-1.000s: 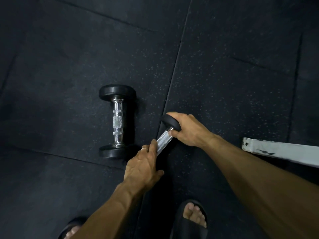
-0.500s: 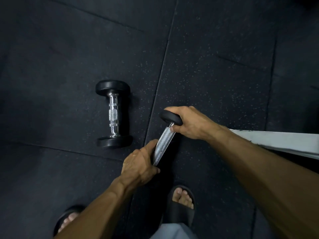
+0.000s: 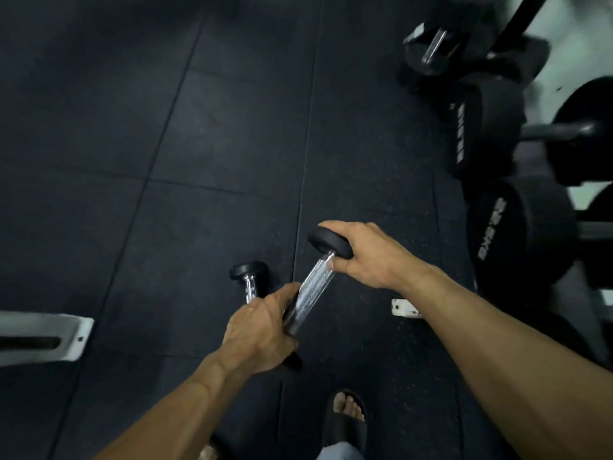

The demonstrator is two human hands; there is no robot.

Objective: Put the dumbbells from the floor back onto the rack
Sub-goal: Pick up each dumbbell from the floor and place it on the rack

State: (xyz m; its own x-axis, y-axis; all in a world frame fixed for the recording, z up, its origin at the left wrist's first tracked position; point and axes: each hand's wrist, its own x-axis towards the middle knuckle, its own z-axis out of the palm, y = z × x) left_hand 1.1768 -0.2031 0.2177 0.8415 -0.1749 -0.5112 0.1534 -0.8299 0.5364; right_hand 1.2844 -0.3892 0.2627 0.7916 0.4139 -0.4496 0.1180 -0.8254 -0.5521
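Observation:
I hold a small dumbbell point(image 3: 311, 287) with a chrome knurled handle and black round heads, tilted and off the floor. My right hand point(image 3: 371, 257) grips its far head. My left hand point(image 3: 262, 330) wraps the lower handle and hides the near head. A second small dumbbell point(image 3: 248, 277) lies on the black rubber floor just left of it, its near end hidden behind my left hand. The dumbbell rack point(image 3: 597, 234) stands at the right with large black dumbbells point(image 3: 517, 234) on it.
A white metal frame foot point(image 3: 46, 336) lies on the floor at the left, and another white foot point(image 3: 404, 307) shows under my right forearm. My sandalled feet point(image 3: 348, 416) are at the bottom. Dark floor mats stretch ahead and to the left.
The held dumbbell has risen off the floor in both hands. My view has swung up and right, bringing the rack into sight; the second dumbbell now sits lower, partly behind my left hand.

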